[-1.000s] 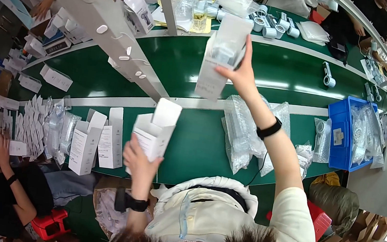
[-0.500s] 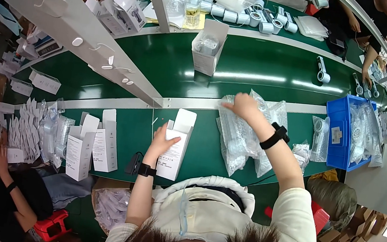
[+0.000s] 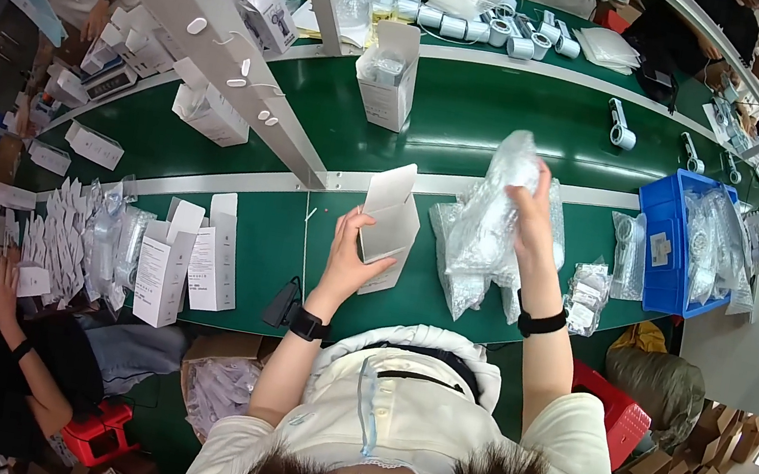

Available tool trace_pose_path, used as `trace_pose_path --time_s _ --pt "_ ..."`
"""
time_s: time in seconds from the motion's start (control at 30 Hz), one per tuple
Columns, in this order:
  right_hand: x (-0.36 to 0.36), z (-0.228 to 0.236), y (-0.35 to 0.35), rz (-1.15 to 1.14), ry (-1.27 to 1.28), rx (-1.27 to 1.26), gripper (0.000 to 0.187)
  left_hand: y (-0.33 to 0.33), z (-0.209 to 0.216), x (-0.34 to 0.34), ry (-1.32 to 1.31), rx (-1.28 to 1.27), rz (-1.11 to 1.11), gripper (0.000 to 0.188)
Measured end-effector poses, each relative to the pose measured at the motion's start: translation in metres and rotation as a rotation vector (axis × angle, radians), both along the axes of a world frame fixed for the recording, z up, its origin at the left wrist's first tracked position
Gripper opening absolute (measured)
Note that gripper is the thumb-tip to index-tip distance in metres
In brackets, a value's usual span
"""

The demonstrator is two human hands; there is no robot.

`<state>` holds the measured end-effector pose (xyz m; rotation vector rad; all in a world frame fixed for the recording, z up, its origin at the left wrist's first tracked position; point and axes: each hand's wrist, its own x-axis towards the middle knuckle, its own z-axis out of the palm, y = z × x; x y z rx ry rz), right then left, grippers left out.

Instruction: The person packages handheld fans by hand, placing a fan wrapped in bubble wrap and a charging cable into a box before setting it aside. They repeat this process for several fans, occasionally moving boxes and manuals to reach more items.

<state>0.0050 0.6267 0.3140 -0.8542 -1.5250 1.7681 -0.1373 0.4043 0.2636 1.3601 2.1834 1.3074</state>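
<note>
My left hand (image 3: 351, 257) is closed around the sides of a tall white carton (image 3: 388, 233), thumb across its front. The carton's top flap stands up and its mouth is open. To the right, my right hand (image 3: 534, 217) grips a clear bubble-wrap bag (image 3: 497, 196), raised over other bubble-wrap bags (image 3: 462, 290) lying on the green table. What the bag contains is hard to make out through the wrap. A gap separates the bag from the carton.
White cartons (image 3: 163, 277) and a row of white pouches (image 3: 63, 232) stand at left. Small packets (image 3: 586, 298) and a blue bin (image 3: 644, 244) of wrapped items lie right. Beyond the metal rail, the green belt carries an open carton (image 3: 383, 104). A metal post (image 3: 263, 124) slants overhead.
My right hand has taken hold of a bubble-wrap bag and lifted it. My left hand has shifted the carton right and away from me, tilting it so its mouth shows.
</note>
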Motion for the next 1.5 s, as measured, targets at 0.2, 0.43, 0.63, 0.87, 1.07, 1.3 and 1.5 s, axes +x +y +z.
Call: trace_pose_path --time_s 0.2,0.43,0.63,0.87,1.07,1.3,1.5 --pt "-0.050 0.012 -0.078 -0.458 0.358 0.236 0.067 0.015 -0.006 0.011 -0.322 0.080 0.036 0.074" --pt "-0.065 0.003 -0.085 0.407 -0.113 1.259 0.037 0.003 -0.026 0.000 -0.245 0.148 0.212 0.076" --pt "0.049 -0.041 -0.005 -0.360 -0.502 0.888 0.041 -0.015 -0.043 -0.012 -0.100 0.186 0.186 0.077" --pt "0.213 -0.137 0.081 -0.470 -1.433 0.675 0.040 -0.034 -0.044 -0.019 -0.090 0.146 0.207 0.082" --pt "0.214 -0.126 0.095 -0.119 -1.416 0.734 0.022 -0.046 -0.015 -0.011 0.120 -0.020 0.204 0.074" --pt "0.186 -0.042 0.084 -0.058 -0.746 0.700 0.016 -0.032 0.029 -0.002 0.111 -0.009 0.151 0.034" --pt "0.108 0.018 0.056 0.001 -0.656 0.751 0.020 -0.016 0.041 -0.005 -0.063 -0.074 0.220 0.013"
